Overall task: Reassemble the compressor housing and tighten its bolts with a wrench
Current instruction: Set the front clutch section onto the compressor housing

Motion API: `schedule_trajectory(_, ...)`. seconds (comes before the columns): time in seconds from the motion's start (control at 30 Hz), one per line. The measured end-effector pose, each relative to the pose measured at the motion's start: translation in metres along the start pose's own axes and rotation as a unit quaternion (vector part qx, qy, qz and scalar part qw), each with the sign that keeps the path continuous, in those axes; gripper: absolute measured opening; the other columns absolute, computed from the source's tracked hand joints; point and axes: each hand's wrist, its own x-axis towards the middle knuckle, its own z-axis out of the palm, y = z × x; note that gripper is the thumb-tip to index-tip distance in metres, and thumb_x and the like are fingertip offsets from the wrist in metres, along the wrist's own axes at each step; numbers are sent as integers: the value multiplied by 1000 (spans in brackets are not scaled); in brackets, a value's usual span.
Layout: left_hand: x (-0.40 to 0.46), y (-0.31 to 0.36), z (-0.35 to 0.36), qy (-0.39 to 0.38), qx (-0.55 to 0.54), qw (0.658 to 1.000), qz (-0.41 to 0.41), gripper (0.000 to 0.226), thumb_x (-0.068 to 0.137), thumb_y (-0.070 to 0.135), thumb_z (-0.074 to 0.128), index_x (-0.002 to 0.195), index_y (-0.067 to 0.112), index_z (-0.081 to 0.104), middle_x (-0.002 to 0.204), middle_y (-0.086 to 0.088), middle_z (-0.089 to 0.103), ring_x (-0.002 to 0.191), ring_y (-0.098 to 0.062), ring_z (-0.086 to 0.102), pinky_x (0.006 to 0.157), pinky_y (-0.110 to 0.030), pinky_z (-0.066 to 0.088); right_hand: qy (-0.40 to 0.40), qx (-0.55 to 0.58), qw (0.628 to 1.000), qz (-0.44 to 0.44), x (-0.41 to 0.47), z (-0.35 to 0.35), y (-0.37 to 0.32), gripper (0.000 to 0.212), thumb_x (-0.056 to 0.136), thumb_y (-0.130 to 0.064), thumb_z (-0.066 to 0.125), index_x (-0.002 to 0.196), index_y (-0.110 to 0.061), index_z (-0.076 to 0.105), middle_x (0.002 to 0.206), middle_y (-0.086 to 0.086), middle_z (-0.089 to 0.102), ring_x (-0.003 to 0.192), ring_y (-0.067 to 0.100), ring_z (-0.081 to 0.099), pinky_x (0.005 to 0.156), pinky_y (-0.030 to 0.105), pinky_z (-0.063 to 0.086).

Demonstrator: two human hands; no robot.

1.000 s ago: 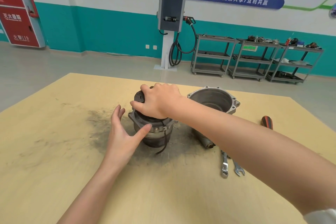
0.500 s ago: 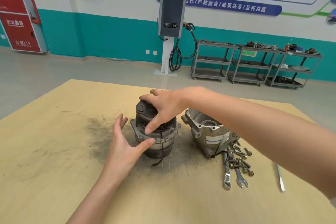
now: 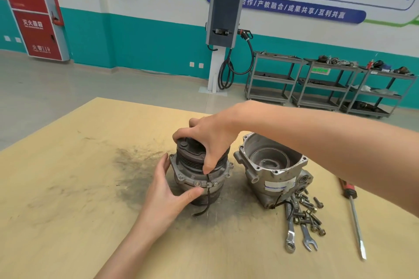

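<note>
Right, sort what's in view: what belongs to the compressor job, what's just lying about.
Job:
- pulley-end section, held by left hand and right hand
- open housing
- bolts
- wrenches

Lying about:
- screwdriver
- shelving carts
- charging station

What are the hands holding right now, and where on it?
Both hold the compressor: right hand grips the pulley on top, left hand grips its lower body.
</note>
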Motion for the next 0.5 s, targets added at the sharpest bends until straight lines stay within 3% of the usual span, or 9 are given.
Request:
schedule_trajectory(0.17, 6, -3, 14, -8, -17, 1000, -13, 136, 58, 35, 93, 153, 39, -4, 124, 46, 26, 126, 9, 36, 104, -19, 30, 10, -4, 1000, 5, 0, 0, -1, 92, 68, -59, 73, 141, -41, 20, 114, -1, 32, 104, 27, 46, 81, 47, 56)
schedule_trajectory(0.27, 12, -4, 17, -12, -30, 999, -11, 139, 47, 43, 94, 150, 46, 0, 122, 51, 27, 115, 22, 41, 102, -20, 33, 10, -5, 1000, 4, 0, -1, 0, 92, 68, -59, 73, 141, -41, 21, 113, -1, 33, 102, 27, 46, 80, 47, 56)
schedule_trajectory(0.37, 15, -4, 17, 6, -46, 999, -14, 143, 35, 53, 91, 148, 48, 5, 124, 46, 33, 118, 17, 44, 104, -24, 36, 8, -3, 1000, 2, 0, -3, -1, 92, 69, -58, 73, 142, -40, 21, 114, 1, 34, 103, 27, 46, 79, 48, 56)
schedule_trajectory(0.5, 22, -9, 16, -22, -64, 998, 3, 140, 37, 46, 94, 144, 58, 4, 118, 55, 39, 116, 25, 43, 106, -25, 36, 6, 0, 1000, 6, 2, -1, -1, 93, 69, -58, 73, 142, -40, 20, 114, 1, 34, 104, 28, 47, 79, 47, 57)
